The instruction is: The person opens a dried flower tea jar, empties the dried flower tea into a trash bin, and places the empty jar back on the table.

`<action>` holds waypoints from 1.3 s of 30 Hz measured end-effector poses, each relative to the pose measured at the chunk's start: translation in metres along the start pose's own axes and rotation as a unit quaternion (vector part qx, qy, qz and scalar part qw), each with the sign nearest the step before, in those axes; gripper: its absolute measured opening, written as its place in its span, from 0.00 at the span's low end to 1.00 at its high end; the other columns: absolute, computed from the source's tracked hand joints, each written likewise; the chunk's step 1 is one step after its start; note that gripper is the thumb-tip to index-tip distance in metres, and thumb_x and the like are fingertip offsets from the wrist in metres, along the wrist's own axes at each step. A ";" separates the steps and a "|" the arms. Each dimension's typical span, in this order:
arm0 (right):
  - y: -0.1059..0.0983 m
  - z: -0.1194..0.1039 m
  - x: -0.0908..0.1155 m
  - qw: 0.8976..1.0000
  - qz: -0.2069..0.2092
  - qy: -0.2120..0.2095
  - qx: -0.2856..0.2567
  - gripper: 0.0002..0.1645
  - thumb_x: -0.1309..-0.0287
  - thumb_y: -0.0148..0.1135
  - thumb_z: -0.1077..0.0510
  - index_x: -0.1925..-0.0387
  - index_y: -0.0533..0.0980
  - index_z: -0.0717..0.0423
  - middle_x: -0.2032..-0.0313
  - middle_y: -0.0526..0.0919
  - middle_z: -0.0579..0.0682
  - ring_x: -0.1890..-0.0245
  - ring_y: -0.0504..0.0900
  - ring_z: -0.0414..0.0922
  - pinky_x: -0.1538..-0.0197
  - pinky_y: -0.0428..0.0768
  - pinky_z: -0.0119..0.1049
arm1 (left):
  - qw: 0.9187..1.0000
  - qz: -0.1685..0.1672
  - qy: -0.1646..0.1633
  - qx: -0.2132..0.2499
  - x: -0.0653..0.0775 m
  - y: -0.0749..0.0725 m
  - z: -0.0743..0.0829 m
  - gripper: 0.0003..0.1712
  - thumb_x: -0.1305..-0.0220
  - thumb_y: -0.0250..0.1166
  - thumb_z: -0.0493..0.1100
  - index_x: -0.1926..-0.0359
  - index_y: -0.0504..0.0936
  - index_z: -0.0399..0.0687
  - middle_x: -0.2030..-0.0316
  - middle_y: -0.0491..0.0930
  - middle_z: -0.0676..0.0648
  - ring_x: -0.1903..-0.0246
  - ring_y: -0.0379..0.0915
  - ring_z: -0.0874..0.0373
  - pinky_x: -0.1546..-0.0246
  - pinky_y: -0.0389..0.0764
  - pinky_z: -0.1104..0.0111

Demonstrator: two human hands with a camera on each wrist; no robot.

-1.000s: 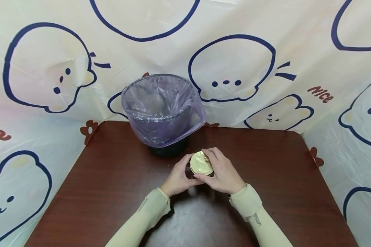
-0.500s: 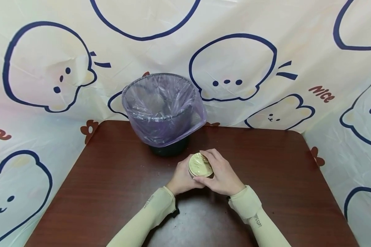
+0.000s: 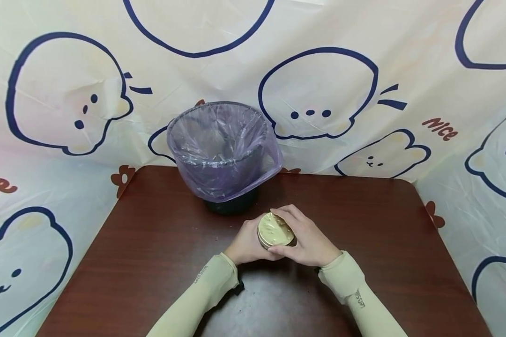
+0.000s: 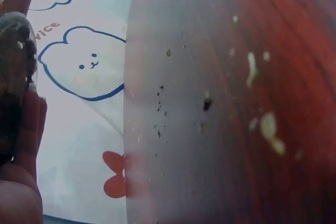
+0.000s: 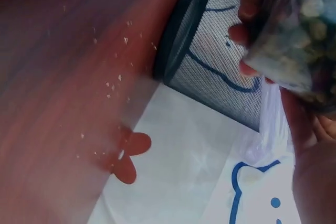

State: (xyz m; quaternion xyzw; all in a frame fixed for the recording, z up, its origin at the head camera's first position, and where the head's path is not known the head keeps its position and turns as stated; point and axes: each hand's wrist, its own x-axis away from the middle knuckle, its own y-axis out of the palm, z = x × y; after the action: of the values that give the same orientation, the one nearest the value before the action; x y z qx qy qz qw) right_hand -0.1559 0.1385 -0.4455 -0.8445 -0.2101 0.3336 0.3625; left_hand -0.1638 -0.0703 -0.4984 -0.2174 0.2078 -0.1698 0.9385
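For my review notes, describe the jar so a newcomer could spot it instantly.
Find the dark brown table; on it stands a bin in a purple liner. Nearer the camera, left hand and right hand hold the jar. Its round gold top sets it apart from the bin.

the head view is evenly lit and fairly sharp, pale glare on the wood-grain tabletop (image 3: 270, 299), soft shadows under the sleeves (image 3: 189, 299); wrist views are hazy, the bear-print cloth (image 4: 79, 129) bright, the clear jar (image 5: 307, 40) out of focus.
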 end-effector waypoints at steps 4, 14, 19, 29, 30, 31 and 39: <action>-0.006 -0.001 0.000 1.000 -0.019 0.011 0.008 0.54 0.49 0.79 0.41 0.27 0.67 0.58 0.38 0.75 0.49 0.39 0.78 0.44 0.37 0.80 0.45 | 1.000 0.000 -0.008 -0.005 0.000 0.001 0.001 0.49 0.68 0.86 0.44 0.38 0.78 0.46 0.52 0.88 0.49 0.54 0.84 0.60 0.47 0.83 0.66; -0.013 -0.008 -0.005 0.998 0.002 0.040 0.056 0.61 0.59 0.82 0.34 0.28 0.69 0.57 0.41 0.76 0.50 0.41 0.80 0.45 0.39 0.81 0.45 | 1.000 0.006 -0.006 0.007 -0.002 0.001 0.003 0.48 0.65 0.86 0.45 0.39 0.77 0.47 0.51 0.87 0.49 0.51 0.84 0.59 0.46 0.83 0.65; -0.010 -0.009 -0.006 0.996 0.032 0.032 0.077 0.61 0.64 0.84 0.32 0.33 0.73 0.60 0.47 0.77 0.50 0.47 0.81 0.45 0.44 0.83 0.44 | 1.000 0.008 -0.001 0.008 -0.003 0.001 0.004 0.49 0.65 0.87 0.44 0.37 0.76 0.45 0.49 0.87 0.48 0.49 0.84 0.57 0.44 0.83 0.64; -0.009 -0.006 -0.003 0.999 0.015 0.013 0.034 0.56 0.58 0.84 0.39 0.32 0.73 0.61 0.47 0.76 0.50 0.44 0.77 0.44 0.42 0.81 0.44 | 1.000 0.006 0.001 0.006 -0.002 0.003 0.002 0.50 0.66 0.86 0.43 0.37 0.76 0.45 0.49 0.87 0.47 0.50 0.84 0.57 0.44 0.83 0.64; -0.009 -0.005 -0.003 0.999 0.009 0.013 0.028 0.56 0.57 0.84 0.40 0.31 0.73 0.61 0.45 0.76 0.50 0.43 0.77 0.44 0.40 0.80 0.44 | 1.000 0.006 -0.001 0.008 -0.002 0.004 0.001 0.50 0.66 0.86 0.43 0.37 0.76 0.46 0.49 0.87 0.48 0.50 0.84 0.57 0.44 0.83 0.64; -0.010 -0.005 -0.002 1.000 0.003 0.013 0.020 0.56 0.56 0.84 0.40 0.30 0.72 0.60 0.44 0.76 0.49 0.41 0.77 0.44 0.39 0.80 0.44 | 1.000 0.005 -0.003 0.011 -0.002 0.004 0.001 0.50 0.66 0.86 0.43 0.37 0.76 0.46 0.49 0.87 0.48 0.50 0.84 0.57 0.44 0.83 0.64; -0.013 0.000 0.002 0.997 -0.041 0.046 -0.039 0.59 0.52 0.83 0.43 0.23 0.64 0.50 0.35 0.73 0.47 0.34 0.74 0.44 0.32 0.75 0.46 | 0.999 -0.001 -0.016 0.035 0.001 0.007 -0.001 0.48 0.64 0.86 0.44 0.38 0.76 0.50 0.49 0.87 0.51 0.50 0.83 0.60 0.43 0.82 0.65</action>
State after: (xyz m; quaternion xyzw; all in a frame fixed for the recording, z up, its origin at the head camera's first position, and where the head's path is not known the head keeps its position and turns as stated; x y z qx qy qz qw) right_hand -0.1561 0.1488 -0.4367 -0.8629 -0.2408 0.2709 0.3523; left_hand -0.1620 -0.0650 -0.5026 -0.1875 0.1866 -0.1747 0.9484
